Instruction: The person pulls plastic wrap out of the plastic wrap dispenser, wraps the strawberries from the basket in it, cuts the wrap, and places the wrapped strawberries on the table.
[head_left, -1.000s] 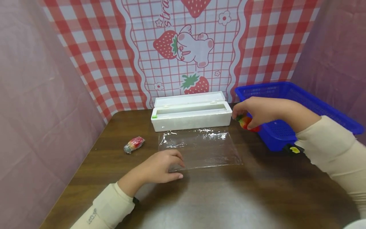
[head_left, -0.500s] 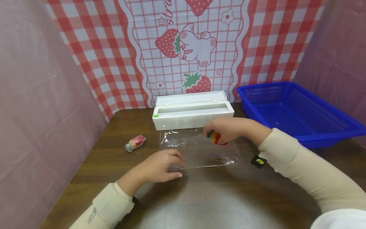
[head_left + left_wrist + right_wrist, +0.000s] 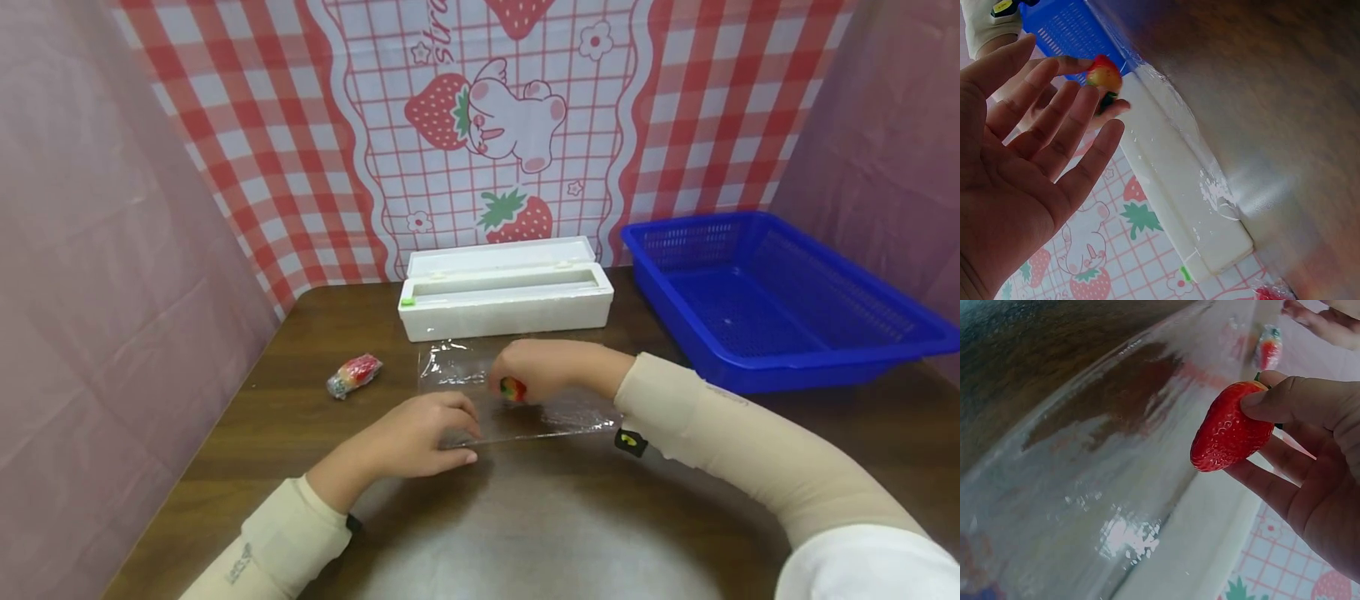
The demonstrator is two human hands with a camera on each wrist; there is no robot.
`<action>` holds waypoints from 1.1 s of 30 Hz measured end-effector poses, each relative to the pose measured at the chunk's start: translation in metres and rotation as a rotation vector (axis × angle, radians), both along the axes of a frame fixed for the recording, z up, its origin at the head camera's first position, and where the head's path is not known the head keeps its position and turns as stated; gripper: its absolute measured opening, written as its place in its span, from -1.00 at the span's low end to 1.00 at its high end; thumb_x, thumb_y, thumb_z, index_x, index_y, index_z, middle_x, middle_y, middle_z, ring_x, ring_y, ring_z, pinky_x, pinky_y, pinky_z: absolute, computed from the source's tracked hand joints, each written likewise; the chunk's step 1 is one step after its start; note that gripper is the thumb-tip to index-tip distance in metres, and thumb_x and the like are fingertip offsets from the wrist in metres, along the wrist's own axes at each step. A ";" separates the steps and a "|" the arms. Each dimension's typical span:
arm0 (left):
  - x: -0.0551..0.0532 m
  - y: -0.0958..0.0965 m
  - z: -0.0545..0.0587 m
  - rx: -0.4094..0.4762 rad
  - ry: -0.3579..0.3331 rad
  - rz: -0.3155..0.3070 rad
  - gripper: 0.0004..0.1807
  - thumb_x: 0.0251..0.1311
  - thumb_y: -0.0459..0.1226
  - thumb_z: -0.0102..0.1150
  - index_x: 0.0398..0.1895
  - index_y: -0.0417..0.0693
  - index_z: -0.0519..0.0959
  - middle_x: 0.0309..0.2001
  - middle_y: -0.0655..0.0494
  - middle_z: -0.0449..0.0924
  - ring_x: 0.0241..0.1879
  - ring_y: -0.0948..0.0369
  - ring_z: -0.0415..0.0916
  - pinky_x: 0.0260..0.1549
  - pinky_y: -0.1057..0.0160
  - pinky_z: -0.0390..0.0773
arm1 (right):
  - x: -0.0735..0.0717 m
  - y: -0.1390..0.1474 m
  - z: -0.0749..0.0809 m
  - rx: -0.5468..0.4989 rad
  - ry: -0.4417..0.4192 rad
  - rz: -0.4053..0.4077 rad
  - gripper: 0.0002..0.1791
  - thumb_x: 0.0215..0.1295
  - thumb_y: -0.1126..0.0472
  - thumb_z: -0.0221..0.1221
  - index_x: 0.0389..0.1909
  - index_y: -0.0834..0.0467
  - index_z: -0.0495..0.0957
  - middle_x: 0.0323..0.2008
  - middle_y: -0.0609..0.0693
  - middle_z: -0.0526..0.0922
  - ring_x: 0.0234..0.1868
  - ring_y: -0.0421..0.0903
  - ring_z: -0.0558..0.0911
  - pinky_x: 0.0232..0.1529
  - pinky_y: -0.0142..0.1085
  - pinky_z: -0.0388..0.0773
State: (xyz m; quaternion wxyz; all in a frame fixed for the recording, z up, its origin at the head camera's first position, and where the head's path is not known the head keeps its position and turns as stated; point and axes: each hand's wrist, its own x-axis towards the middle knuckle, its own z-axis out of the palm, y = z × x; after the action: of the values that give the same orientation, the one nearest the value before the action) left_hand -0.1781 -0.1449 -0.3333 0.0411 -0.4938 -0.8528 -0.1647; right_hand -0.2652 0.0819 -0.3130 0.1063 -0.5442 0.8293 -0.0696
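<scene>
My right hand pinches a red strawberry between thumb and fingers, above a sheet of clear plastic film on the table. In the right wrist view the fruit shows whole, its green leaf end towards the palm. My left hand rests at the film's near left corner, fingers loosely bent and holding nothing; the left wrist view shows them spread. Left of the film lies another strawberry, wrapped in clear film.
A long white film dispenser box with its lid raised stands behind the film. The blue plastic basket sits at the back right of the brown table. A strawberry-print cloth hangs behind.
From beside the blue basket, my right hand has carried the strawberry leftward and nearer, over the film. The left hand has stayed at the film's corner.
</scene>
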 end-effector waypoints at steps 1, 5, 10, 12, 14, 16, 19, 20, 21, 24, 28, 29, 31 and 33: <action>0.000 0.000 0.000 0.001 -0.004 0.001 -0.79 0.17 -0.18 0.33 -0.20 -0.09 0.68 -0.11 0.13 0.58 -0.10 0.24 0.55 -0.03 0.25 0.55 | 0.000 -0.002 -0.001 0.017 -0.016 -0.012 -0.59 -0.17 0.59 0.23 -0.23 0.19 0.65 -0.39 -0.09 0.62 -0.37 -0.18 0.53 -0.34 -0.40 0.54; 0.000 0.000 0.000 -0.002 -0.022 0.006 -0.79 0.18 -0.18 0.32 -0.19 -0.10 0.68 -0.10 0.13 0.58 -0.09 0.24 0.55 -0.04 0.26 0.55 | 0.002 -0.007 -0.006 0.075 -0.069 -0.053 -0.54 -0.19 0.61 0.23 -0.19 0.20 0.64 -0.35 -0.05 0.63 -0.38 -0.18 0.53 -0.38 -0.44 0.53; 0.000 0.001 0.000 -0.009 -0.042 0.019 -0.79 0.19 -0.17 0.32 -0.18 -0.08 0.69 -0.09 0.14 0.58 -0.10 0.25 0.55 -0.05 0.27 0.55 | 0.005 -0.009 -0.008 0.077 -0.064 -0.065 -0.54 -0.18 0.62 0.23 -0.19 0.20 0.65 -0.34 -0.04 0.64 -0.39 -0.18 0.52 -0.38 -0.45 0.53; 0.000 0.001 0.000 -0.013 -0.050 0.024 -0.78 0.19 -0.16 0.32 -0.18 -0.08 0.69 -0.09 0.15 0.58 -0.10 0.26 0.54 -0.05 0.28 0.55 | 0.004 -0.009 -0.009 0.071 -0.056 -0.066 -0.54 -0.17 0.62 0.23 -0.18 0.19 0.65 -0.34 -0.05 0.63 -0.40 -0.18 0.52 -0.38 -0.45 0.53; 0.001 0.001 0.001 -0.015 -0.057 0.030 -0.78 0.19 -0.16 0.32 -0.17 -0.07 0.69 -0.09 0.15 0.58 -0.09 0.26 0.54 -0.04 0.27 0.55 | 0.004 -0.009 -0.011 0.064 -0.054 -0.069 -0.54 -0.15 0.62 0.22 -0.19 0.18 0.66 -0.34 -0.06 0.63 -0.39 -0.18 0.51 -0.37 -0.45 0.52; 0.001 0.001 0.000 -0.016 -0.060 0.032 -0.78 0.20 -0.16 0.32 -0.17 -0.06 0.69 -0.08 0.15 0.58 -0.09 0.27 0.54 -0.04 0.27 0.55 | 0.003 -0.010 -0.012 0.062 -0.052 -0.070 -0.55 -0.14 0.61 0.22 -0.19 0.17 0.66 -0.33 -0.07 0.63 -0.38 -0.18 0.52 -0.36 -0.45 0.52; 0.000 0.000 0.000 -0.014 -0.056 0.029 -0.79 0.20 -0.17 0.32 -0.17 -0.07 0.68 -0.09 0.15 0.58 -0.09 0.26 0.54 -0.04 0.27 0.55 | 0.003 -0.009 -0.013 0.064 -0.062 -0.075 -0.55 -0.11 0.60 0.23 -0.17 0.16 0.65 -0.30 -0.07 0.63 -0.35 -0.18 0.52 -0.32 -0.44 0.53; 0.000 0.000 0.000 -0.012 -0.054 0.027 -0.79 0.20 -0.17 0.31 -0.17 -0.07 0.68 -0.09 0.15 0.58 -0.09 0.26 0.54 -0.04 0.27 0.55 | 0.003 -0.009 -0.012 0.067 -0.064 -0.076 -0.55 -0.11 0.60 0.23 -0.16 0.16 0.65 -0.30 -0.07 0.64 -0.34 -0.17 0.53 -0.30 -0.43 0.53; 0.000 0.000 0.000 -0.011 -0.052 0.025 -0.79 0.21 -0.17 0.31 -0.17 -0.07 0.68 -0.09 0.15 0.58 -0.09 0.26 0.54 -0.04 0.27 0.55 | 0.003 -0.009 -0.012 0.068 -0.065 -0.077 -0.55 -0.11 0.60 0.23 -0.15 0.16 0.65 -0.29 -0.07 0.64 -0.33 -0.17 0.53 -0.28 -0.43 0.54; 0.001 0.001 0.001 -0.010 -0.050 0.024 -0.79 0.20 -0.17 0.31 -0.17 -0.08 0.69 -0.09 0.15 0.58 -0.10 0.26 0.55 -0.05 0.26 0.55 | 0.003 -0.008 -0.012 0.064 -0.062 -0.072 -0.53 -0.11 0.59 0.23 -0.13 0.16 0.65 -0.25 -0.07 0.65 -0.29 -0.17 0.54 -0.23 -0.41 0.54; 0.001 0.001 0.001 -0.016 -0.068 0.032 -0.78 0.20 -0.16 0.32 -0.16 -0.08 0.69 -0.08 0.16 0.58 -0.09 0.27 0.54 -0.04 0.27 0.55 | 0.001 -0.007 -0.013 0.048 -0.052 -0.042 -0.52 -0.11 0.58 0.23 -0.12 0.15 0.66 -0.20 -0.06 0.67 -0.28 -0.18 0.54 -0.22 -0.41 0.53; 0.001 0.001 0.001 -0.018 -0.072 0.033 -0.78 0.21 -0.16 0.31 -0.16 -0.08 0.69 -0.08 0.16 0.58 -0.09 0.27 0.54 -0.04 0.28 0.55 | 0.001 -0.007 -0.013 0.043 -0.052 -0.033 -0.52 -0.10 0.58 0.23 -0.11 0.15 0.65 -0.19 -0.06 0.67 -0.28 -0.17 0.54 -0.22 -0.41 0.54; 0.000 0.001 0.001 -0.018 -0.071 0.029 -0.78 0.20 -0.17 0.32 -0.17 -0.08 0.69 -0.08 0.15 0.58 -0.08 0.27 0.54 -0.03 0.28 0.55 | 0.001 -0.006 -0.011 0.030 -0.043 -0.014 -0.52 -0.10 0.57 0.23 -0.10 0.14 0.65 -0.16 -0.04 0.67 -0.24 -0.16 0.55 -0.18 -0.40 0.54; 0.000 0.001 0.002 -0.016 -0.060 0.021 -0.79 0.19 -0.18 0.33 -0.18 -0.08 0.69 -0.09 0.15 0.58 -0.08 0.26 0.55 -0.03 0.28 0.55 | 0.001 -0.004 -0.008 0.013 -0.024 0.010 -0.50 -0.10 0.57 0.23 -0.08 0.14 0.65 -0.09 -0.02 0.66 -0.13 -0.13 0.58 -0.09 -0.35 0.56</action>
State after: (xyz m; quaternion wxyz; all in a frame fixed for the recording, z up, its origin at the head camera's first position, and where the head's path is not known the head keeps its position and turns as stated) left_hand -0.1785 -0.1437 -0.3314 0.0133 -0.4799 -0.8602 -0.1719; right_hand -0.2640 0.0779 -0.3207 0.1203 -0.5468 0.8256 -0.0701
